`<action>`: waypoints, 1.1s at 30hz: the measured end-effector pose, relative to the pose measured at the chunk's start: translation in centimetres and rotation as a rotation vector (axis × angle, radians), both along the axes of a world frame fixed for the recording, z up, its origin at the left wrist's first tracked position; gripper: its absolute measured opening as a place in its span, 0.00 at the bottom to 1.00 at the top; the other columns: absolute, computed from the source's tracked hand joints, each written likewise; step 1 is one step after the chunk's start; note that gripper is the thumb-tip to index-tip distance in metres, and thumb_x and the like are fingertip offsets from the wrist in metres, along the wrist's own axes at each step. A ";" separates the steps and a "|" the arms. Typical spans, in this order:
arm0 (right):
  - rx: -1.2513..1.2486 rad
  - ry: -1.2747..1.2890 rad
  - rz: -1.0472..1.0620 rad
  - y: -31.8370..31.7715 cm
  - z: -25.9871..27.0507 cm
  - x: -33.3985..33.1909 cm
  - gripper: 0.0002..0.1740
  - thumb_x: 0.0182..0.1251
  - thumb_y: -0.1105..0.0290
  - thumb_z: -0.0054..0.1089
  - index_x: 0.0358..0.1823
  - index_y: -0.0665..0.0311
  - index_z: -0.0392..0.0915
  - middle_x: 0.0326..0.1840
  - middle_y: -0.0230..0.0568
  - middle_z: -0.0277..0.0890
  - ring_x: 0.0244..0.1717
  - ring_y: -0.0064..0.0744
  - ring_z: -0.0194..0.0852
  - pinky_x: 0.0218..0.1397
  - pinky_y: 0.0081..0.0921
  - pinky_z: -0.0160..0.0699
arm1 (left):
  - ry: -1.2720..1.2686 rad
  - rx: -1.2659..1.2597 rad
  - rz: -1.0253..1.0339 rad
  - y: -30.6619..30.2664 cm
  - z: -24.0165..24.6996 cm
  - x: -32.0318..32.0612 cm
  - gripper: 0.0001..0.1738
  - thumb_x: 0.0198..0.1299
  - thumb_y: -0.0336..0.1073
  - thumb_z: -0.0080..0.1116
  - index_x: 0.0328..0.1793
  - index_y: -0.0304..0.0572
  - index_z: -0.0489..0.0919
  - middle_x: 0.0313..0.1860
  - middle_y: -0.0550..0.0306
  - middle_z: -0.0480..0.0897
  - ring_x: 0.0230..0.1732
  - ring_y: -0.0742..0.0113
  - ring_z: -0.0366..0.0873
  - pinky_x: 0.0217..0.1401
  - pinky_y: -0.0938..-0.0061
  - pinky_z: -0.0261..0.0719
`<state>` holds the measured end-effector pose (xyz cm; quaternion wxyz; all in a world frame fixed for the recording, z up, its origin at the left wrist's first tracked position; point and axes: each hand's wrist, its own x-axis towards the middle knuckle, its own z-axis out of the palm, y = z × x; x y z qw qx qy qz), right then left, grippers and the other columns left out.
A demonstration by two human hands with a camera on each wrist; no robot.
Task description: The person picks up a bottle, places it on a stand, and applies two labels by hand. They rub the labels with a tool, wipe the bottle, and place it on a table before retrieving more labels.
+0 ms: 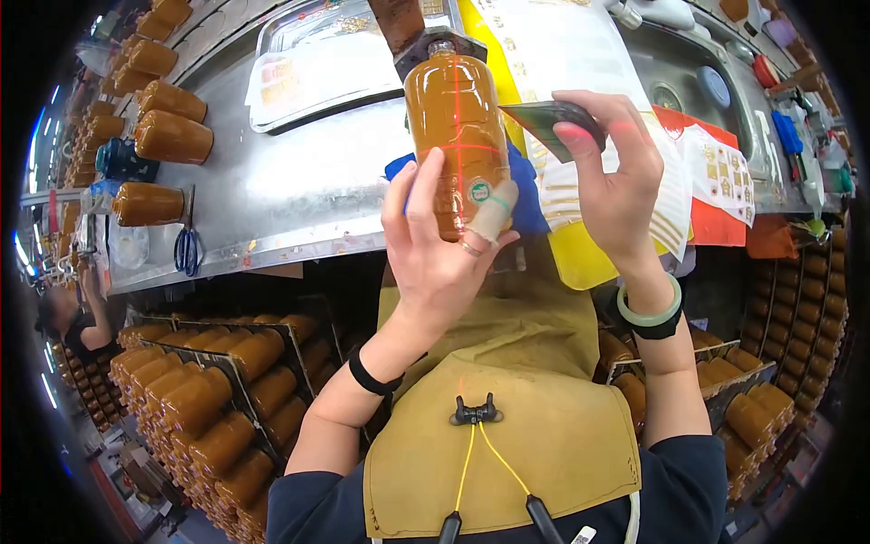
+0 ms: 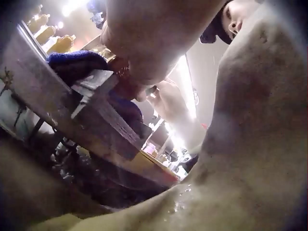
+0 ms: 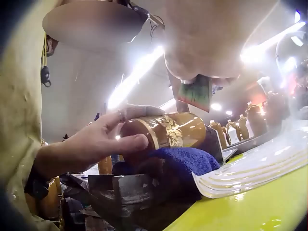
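A glossy brown bottle (image 1: 453, 118) lies on its side over a blue cloth (image 3: 180, 163), red laser lines crossing on it. Gold relief decoration (image 3: 172, 132) shows on its flank in the right wrist view. My left hand (image 1: 439, 263) grips the base end, fingers over the top and thumb at the side; one finger wears a pale cover (image 1: 490, 214). Between thumb and fingers, my right hand (image 1: 621, 172) holds a flat dark green scraper (image 1: 542, 122) with a black grip, its tip close beside the bottle. The left wrist view is mostly filled by the forearm and hand.
A bracket (image 1: 426, 45) meets the bottle's neck. White sheets with gold strips (image 1: 580, 195) lie right, over a yellow surface (image 1: 589, 263). A metal tray (image 1: 313, 68) and scissors (image 1: 188, 245) are left. Racks of brown bottles (image 1: 195, 399) stand below the bench.
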<state>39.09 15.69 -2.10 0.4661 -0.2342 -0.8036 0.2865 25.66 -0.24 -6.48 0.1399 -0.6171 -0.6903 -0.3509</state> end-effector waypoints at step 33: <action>0.412 -0.154 0.031 1.6 -0.9 -1.7 0.12 0.60 0.72 0.65 0.45 0.50 0.86 0.38 0.26 0.86 0.37 0.32 0.78 0.46 0.32 0.76 | -0.525 0.060 -0.015 -0.9 -1.3 -1.6 0.54 0.44 0.31 0.85 0.79 0.29 0.68 0.70 0.41 0.79 0.68 0.48 0.78 0.70 0.60 0.77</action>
